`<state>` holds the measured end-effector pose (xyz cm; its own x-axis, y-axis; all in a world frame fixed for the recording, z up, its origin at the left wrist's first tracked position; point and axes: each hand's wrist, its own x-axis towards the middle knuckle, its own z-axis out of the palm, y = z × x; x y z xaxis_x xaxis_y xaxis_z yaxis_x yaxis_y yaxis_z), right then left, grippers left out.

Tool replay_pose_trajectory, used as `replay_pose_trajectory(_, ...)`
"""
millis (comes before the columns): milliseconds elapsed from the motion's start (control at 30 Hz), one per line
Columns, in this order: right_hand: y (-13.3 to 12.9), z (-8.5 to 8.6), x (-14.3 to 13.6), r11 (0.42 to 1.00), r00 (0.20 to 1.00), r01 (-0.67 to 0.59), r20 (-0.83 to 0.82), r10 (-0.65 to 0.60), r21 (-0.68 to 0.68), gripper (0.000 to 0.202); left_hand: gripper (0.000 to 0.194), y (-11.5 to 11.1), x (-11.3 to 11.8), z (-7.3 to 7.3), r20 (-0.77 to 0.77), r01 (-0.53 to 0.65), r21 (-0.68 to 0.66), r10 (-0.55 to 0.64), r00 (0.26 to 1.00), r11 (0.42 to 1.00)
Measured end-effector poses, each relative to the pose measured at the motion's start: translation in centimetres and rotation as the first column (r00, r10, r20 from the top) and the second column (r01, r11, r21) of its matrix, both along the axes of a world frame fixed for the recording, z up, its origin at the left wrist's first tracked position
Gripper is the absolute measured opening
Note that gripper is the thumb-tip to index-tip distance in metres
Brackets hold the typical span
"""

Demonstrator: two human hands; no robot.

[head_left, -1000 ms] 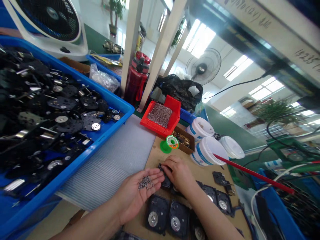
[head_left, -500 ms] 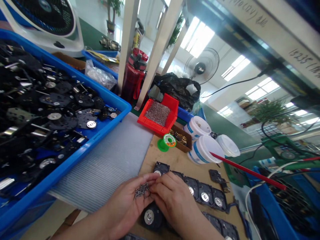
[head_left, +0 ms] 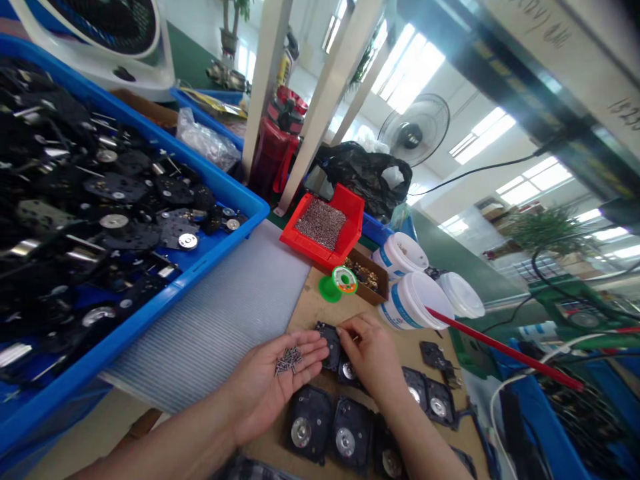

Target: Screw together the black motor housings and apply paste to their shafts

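On the upturned palm of my left hand (head_left: 280,373) rests a small pile of metal screws (head_left: 289,361), the fingers stretched out flat beneath them. My right hand (head_left: 367,347) is closed in a pinch at the upper right corner of a black mechanism plate (head_left: 329,343); whatever sits between the fingertips is too small to make out. Left fingertips overlap the near-left edge of that plate. More black plates with silver discs lie in rows on the board, such as one plate (head_left: 309,427) below my left hand and another plate (head_left: 440,402) right of my right wrist.
A large blue tray (head_left: 210,250) of black mechanisms fills the left. Behind the plates stand a red bin (head_left: 355,217) of tiny metal parts, a green solder spool (head_left: 330,289), a cardboard box of brass parts (head_left: 383,293) and white buckets (head_left: 405,310). A red rod (head_left: 505,348) slants across the right.
My right hand has left the screws in my left palm and moved up and right to the far plate. The left hand has opened flat. The view has shifted slightly.
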<state>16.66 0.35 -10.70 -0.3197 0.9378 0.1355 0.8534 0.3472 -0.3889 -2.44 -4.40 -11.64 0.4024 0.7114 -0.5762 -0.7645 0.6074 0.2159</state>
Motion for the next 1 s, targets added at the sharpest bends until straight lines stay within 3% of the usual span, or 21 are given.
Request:
replay_pose_trajectory(400,-1.03,-0.54,-0.6,0.995,0.971,-0.079,0.231,0.063,0.063,0.017,0.028,-0.12,0.05,-0.23,0.007,0.007,0.024,-0.008,1.0,1.0)
replay_pose_trajectory(1000,-0.61,0.08,-0.53,0.984,0.979,-0.102,0.192,0.074,0.143,0.022,0.027,0.02,-0.01,-0.28,-0.03,0.042,-0.012,-0.042,0.999,0.999)
